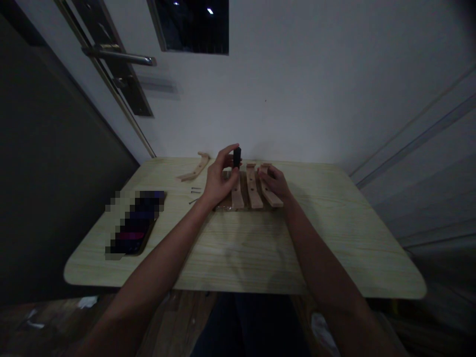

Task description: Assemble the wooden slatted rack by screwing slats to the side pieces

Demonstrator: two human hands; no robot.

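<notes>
My left hand (218, 179) pinches the black handle of a small upright tool (237, 157), a screwdriver by its look, over a set of wooden slats (254, 191) lying side by side at the table's far middle. My right hand (274, 182) rests on the rightmost slat, fingers curled and pressing it down. A curved loose wooden piece (196, 168) lies to the left of the slats. Two or three small dark screws (195, 190) lie just left of my left wrist.
The light wooden table (334, 238) stands against a white wall. A phone with a pixelated screen (136, 225) lies at the left. A door with a metal handle (119, 56) is at the upper left.
</notes>
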